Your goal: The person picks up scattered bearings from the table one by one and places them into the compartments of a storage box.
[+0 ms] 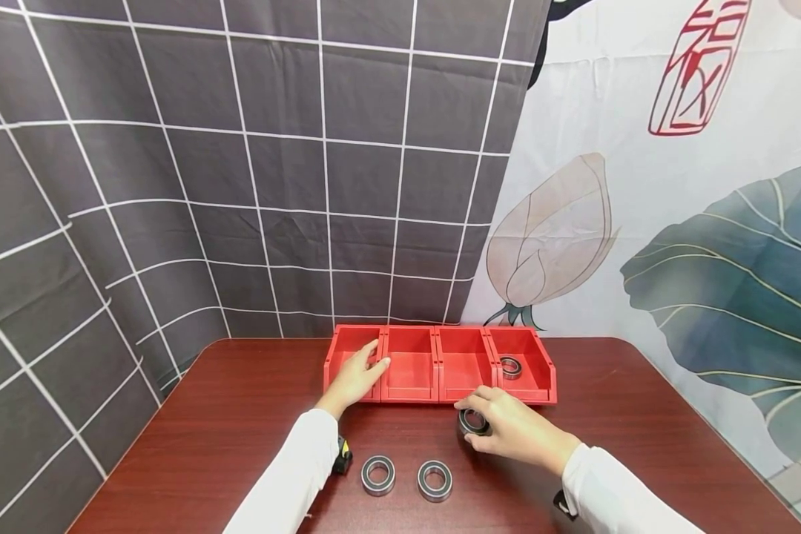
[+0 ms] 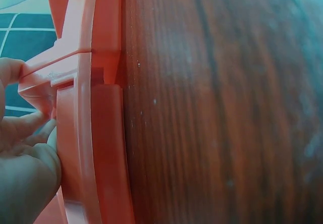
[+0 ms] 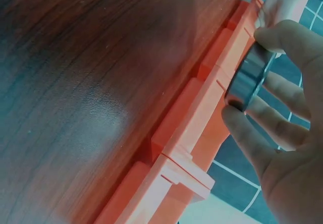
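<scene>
My right hand [image 1: 517, 430] holds a ball bearing [image 3: 247, 77] by its rim between the thumb and a finger, just in front of the row of red bins [image 1: 410, 394]. The remaining fingers spread behind the ring in the right wrist view. At the left end of the row, my left hand [image 1: 355, 382] grips the divider between the first two bins, with a fingertip right at its corner in the left wrist view. Another bearing [image 1: 511, 376] lies inside the rightmost bin. Two more, a left bearing [image 1: 378, 490] and a right bearing [image 1: 434, 496], lie flat on the table between my forearms.
The bins stand side by side near the back edge of the brown wooden table [image 1: 240, 415]. Behind it hang a dark grid-patterned cloth [image 1: 280, 170] and a pale cloth with plant prints [image 1: 574, 96]. Wrist straps show at both white sleeves [image 1: 287, 475].
</scene>
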A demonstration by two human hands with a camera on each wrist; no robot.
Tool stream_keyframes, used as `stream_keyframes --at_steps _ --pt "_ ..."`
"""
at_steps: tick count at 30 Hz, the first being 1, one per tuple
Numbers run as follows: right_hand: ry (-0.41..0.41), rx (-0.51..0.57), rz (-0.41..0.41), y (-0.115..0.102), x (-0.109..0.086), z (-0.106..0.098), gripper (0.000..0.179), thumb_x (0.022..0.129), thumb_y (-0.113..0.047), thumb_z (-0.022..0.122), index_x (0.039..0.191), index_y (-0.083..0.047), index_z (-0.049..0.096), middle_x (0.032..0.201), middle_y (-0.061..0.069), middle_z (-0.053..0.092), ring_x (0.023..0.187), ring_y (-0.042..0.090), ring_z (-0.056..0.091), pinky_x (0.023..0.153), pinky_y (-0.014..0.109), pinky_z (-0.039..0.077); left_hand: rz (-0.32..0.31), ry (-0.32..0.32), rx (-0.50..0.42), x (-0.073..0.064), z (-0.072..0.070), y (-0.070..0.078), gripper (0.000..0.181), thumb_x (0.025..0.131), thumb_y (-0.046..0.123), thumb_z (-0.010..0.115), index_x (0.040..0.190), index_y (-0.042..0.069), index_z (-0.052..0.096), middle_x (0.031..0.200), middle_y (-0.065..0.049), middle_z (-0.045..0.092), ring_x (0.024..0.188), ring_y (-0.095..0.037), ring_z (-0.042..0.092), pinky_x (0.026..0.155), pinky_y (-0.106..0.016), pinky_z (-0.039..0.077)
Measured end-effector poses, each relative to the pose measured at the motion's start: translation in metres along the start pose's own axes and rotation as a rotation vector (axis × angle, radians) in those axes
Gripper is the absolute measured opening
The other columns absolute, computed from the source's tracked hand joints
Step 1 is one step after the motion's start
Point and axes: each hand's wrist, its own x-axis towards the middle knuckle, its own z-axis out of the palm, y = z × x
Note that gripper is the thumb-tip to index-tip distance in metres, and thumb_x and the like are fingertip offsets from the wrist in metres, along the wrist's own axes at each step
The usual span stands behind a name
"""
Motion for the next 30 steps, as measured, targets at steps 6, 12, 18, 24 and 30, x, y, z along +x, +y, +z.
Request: stream_keyframes --at_steps 6,12,18,24,30 --pt "0.081 -0.010 -0.006 0.004 0.006 0.002 0.039 0.075 -0.022 0.077 0.111 -0.012 0.067 0.098 -0.003 0.061 0.084 0.008 0.054 0.075 0.026 0.054 0.013 0.008 0.011 0.001 0.000 0.000 0.068 0.092 0.043 0.061 0.148 0.011 0.038 0.143 -0.015 0.047 0.124 -0.036 0.053 0.099 -0.051 0.044" --pt "0.112 -0.029 0.014 0.009 0.014 0.004 0.040 0.076 -0.022 0.077 0.112 -0.010 0.066 0.101 -0.003 0.060 0.090 0.010 0.056 0.079 0.030 0.054 0.049 0.020 0.022 0.004 0.002 -0.002 0.064 0.094 0.035 0.060 0.147 0.008 0.039 0.142 -0.018 0.048 0.120 -0.037 0.055 0.100 -0.050 0.044" --pt "0.111 -0.038 0.050 0.015 0.020 0.003 0.042 0.077 -0.024 0.077 0.115 -0.010 0.066 0.103 -0.001 0.060 0.090 0.013 0.056 0.079 0.033 0.054 0.031 0.010 0.023 0.003 0.001 -0.002 0.063 0.094 0.036 0.059 0.147 0.009 0.038 0.143 -0.017 0.047 0.122 -0.038 0.054 0.099 -0.051 0.045" --pt "0.084 -0.036 0.086 0.019 0.027 0.002 0.042 0.079 -0.024 0.077 0.117 -0.010 0.065 0.104 0.000 0.060 0.091 0.014 0.055 0.079 0.032 0.054 0.033 0.008 0.016 0.002 0.001 -0.001 0.063 0.095 0.037 0.059 0.148 0.010 0.038 0.144 -0.016 0.047 0.123 -0.036 0.053 0.100 -0.050 0.044" --pt "0.085 -0.024 0.108 0.025 0.036 -0.002 0.041 0.080 -0.021 0.076 0.117 -0.007 0.065 0.106 0.002 0.061 0.093 0.015 0.055 0.081 0.034 0.055 0.019 0.003 0.022 0.002 0.001 0.000 0.066 0.094 0.041 0.059 0.148 0.012 0.037 0.145 -0.014 0.046 0.124 -0.035 0.053 0.100 -0.050 0.044"
